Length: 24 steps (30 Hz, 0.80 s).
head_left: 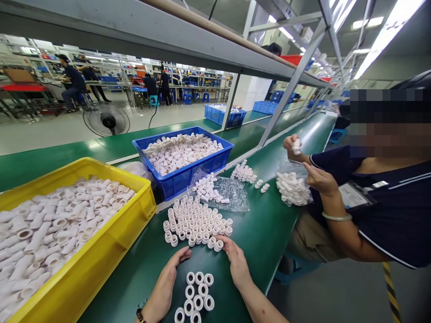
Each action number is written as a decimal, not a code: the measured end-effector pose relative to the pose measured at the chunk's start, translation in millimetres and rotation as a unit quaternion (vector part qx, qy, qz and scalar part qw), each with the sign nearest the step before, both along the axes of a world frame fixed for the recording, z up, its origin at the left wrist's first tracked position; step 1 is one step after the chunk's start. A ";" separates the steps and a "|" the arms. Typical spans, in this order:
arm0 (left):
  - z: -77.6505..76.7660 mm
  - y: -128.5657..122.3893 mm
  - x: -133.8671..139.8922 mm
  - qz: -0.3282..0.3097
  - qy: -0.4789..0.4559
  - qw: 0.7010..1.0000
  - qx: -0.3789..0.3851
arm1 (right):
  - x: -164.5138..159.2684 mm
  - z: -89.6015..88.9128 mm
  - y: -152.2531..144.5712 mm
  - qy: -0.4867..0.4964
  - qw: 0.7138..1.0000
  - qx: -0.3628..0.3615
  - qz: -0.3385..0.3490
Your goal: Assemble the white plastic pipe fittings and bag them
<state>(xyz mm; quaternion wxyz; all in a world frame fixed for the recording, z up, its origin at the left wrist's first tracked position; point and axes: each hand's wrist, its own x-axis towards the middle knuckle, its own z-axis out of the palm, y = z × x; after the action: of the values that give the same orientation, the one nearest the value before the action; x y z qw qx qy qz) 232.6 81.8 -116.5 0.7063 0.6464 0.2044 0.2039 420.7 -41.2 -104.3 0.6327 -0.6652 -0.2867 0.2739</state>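
Note:
White plastic pipe fittings (pixel 198 220) stand upright in a tight cluster on the green bench top. At the cluster's near left edge is my left hand (pixel 166 278), fingers stretched out and holding nothing. My right hand (pixel 237 262) lies at the near right edge, its extended fingertips against or right beside an end fitting (pixel 218 245); which of the two I cannot tell. Between my forearms stands a smaller group of fittings (pixel 198 303), open ends up. Beyond the cluster, more white pieces (pixel 207 187) lie on a clear plastic bag (pixel 234 194).
A yellow bin (pixel 111 240) full of white fittings is on the left, a blue bin (pixel 188 179) of them behind. At right a co-worker (pixel 367 202) holds a fitting (pixel 296 146) beside a filled bag (pixel 292 188). A slanted metal post (pixel 286 94) rises behind the bench.

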 end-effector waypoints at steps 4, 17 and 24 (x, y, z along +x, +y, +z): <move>0.3 0.1 0.5 0.002 -0.002 1.000 -0.001 | -1.1 3.1 5.3 0.047 0.998 0.001 0.044; 4.7 0.4 1.2 0.009 0.001 1.000 -0.007 | -20.9 4.7 1.0 0.062 0.991 -0.007 0.120; 3.8 -0.6 3.2 0.029 0.003 0.999 -0.013 | -2.8 2.8 14.4 0.020 0.999 0.018 0.040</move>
<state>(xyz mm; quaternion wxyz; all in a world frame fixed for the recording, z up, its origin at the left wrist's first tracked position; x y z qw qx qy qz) 235.8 81.1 -112.6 0.7079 0.6313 0.2281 0.2200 418.0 -26.8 -101.5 0.6389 -0.6360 -0.3053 0.3068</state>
